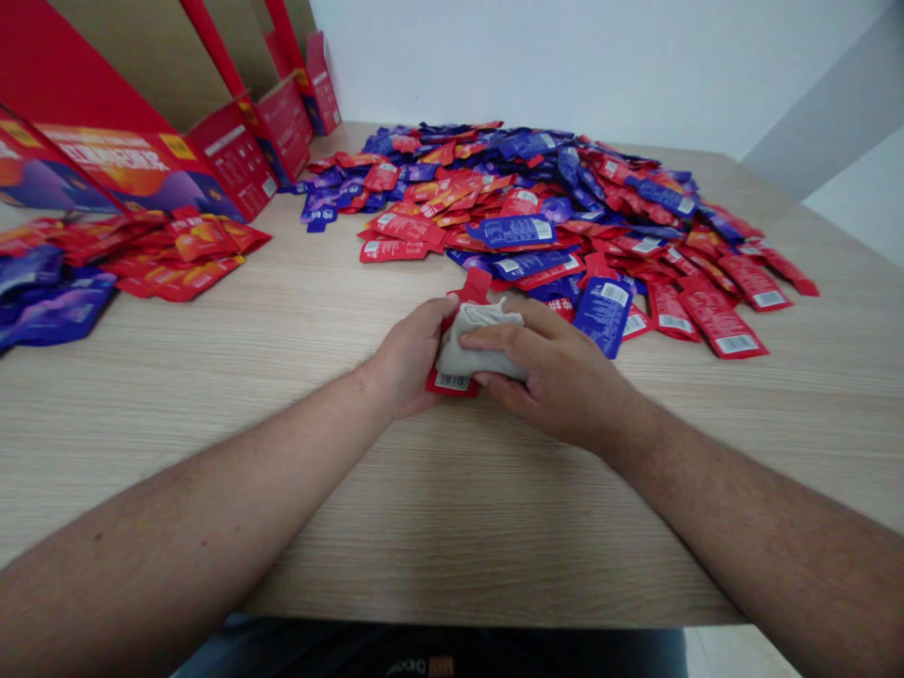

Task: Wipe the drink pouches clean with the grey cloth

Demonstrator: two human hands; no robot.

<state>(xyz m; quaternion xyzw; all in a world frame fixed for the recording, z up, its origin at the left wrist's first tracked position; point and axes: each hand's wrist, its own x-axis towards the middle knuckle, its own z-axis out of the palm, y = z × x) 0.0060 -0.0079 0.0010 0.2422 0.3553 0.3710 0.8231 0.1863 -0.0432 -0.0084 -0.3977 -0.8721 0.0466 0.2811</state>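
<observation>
My left hand [415,360] is closed on a red sachet [475,284], barcode end toward me, above the middle of the table. In my right hand [565,372] is a bunched pale grey cloth [475,350], pressed against the face of that sachet. The cloth covers most of the sachet; only its narrow top and the barcode end show. Just beyond my hands spreads a large heap of red and blue sachets [523,202]. A blue sachet [603,315] lies nearest to my right hand.
Red cardboard boxes [230,165] stand open at the back left. In front of them lie a group of red sachets [190,259] and several blue sachets [60,301]. The wooden table [494,527] ends close to my body, and a white wall [565,66] rises behind it.
</observation>
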